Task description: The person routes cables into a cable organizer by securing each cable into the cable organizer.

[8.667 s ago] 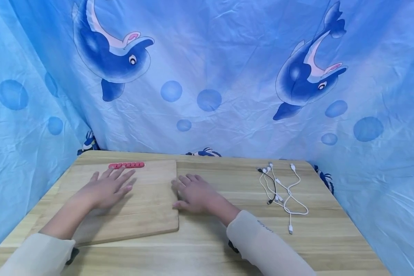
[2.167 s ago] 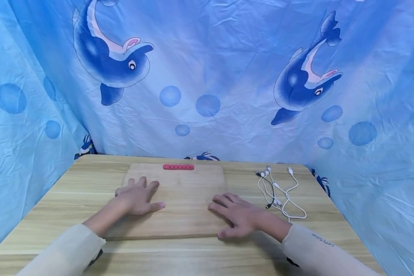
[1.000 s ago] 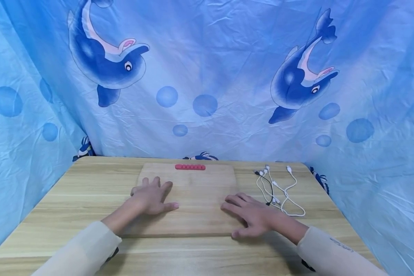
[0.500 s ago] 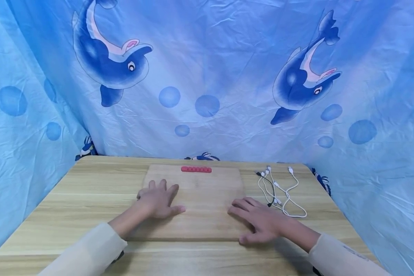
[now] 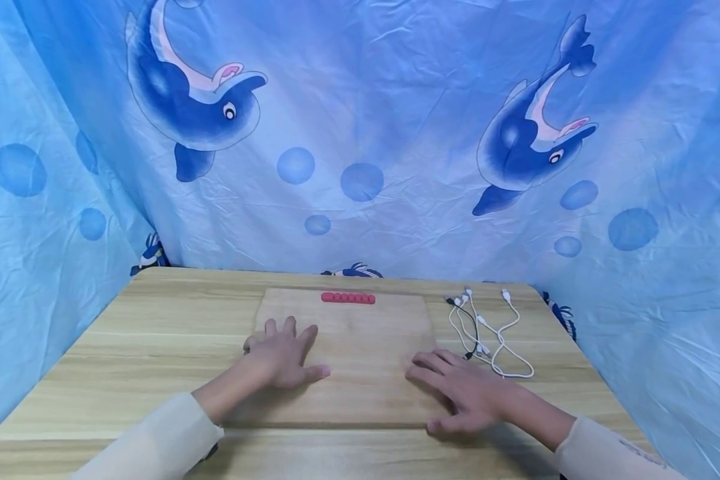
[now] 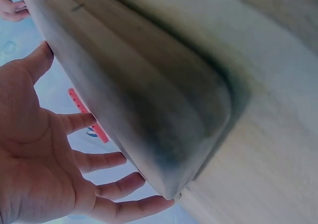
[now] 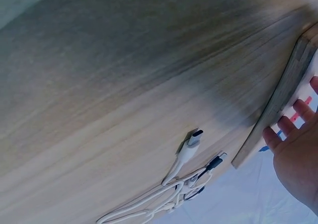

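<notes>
A flat wooden board [image 5: 360, 347] lies on the table, with a red strip [image 5: 348, 298] near its far edge. My left hand [image 5: 283, 357] rests with spread fingers on the board's left part; in the left wrist view the fingertips of that hand [image 6: 59, 154] touch the board [image 6: 149, 95]. On the board's right edge rests my right hand [image 5: 465, 392], its fingers spread and slightly bent. The right wrist view shows the right hand [image 7: 300, 154] at the board's edge [image 7: 283, 92]. Neither hand is curled round anything.
Several white cables [image 5: 501, 347] and a black one [image 5: 476, 327] lie tangled on the table [image 5: 156, 347] right of the board, close beyond my right hand. Blue curtains [image 5: 360, 100] with dolphins hang behind and at both sides of the table.
Since the earliest frame the board has slid right, from the table's left part to about its middle. Both hands moved right with it, lately also slightly nearer. The cables stayed put.
</notes>
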`<state>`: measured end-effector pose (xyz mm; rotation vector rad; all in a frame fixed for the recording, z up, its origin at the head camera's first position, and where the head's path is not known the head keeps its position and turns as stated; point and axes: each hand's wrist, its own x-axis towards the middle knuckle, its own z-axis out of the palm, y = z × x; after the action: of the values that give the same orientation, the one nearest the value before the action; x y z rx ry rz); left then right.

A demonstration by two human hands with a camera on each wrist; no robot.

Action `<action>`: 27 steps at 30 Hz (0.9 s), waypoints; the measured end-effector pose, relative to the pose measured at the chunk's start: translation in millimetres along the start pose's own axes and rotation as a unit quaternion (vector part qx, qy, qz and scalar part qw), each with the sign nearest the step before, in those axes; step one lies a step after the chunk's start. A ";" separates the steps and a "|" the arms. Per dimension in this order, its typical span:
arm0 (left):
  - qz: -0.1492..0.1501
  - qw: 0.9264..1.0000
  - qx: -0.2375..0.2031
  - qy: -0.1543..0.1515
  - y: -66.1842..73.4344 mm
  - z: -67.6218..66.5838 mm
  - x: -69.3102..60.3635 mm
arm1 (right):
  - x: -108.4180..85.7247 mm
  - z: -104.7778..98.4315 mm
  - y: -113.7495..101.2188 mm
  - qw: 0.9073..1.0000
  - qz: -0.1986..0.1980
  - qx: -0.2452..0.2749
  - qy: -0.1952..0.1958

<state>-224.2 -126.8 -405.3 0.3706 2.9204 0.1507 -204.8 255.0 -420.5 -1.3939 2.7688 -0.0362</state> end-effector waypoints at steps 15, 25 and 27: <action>0.004 1.000 0.013 0.009 6.4 1.3 -5.2 | -4.7 -1.7 -0.1 0.999 -0.019 -0.036 0.000; 0.005 1.000 0.004 0.012 5.8 3.0 -5.1 | -1.2 -9.1 10.3 0.999 -0.023 -0.043 0.019; 0.004 1.000 0.003 0.012 5.9 2.9 -5.3 | 0.0 -9.4 16.6 0.998 -0.008 -0.057 0.024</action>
<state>-217.2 -122.3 -406.4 0.3840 2.9442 0.1484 -218.5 264.9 -411.8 -1.4589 2.8407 0.0905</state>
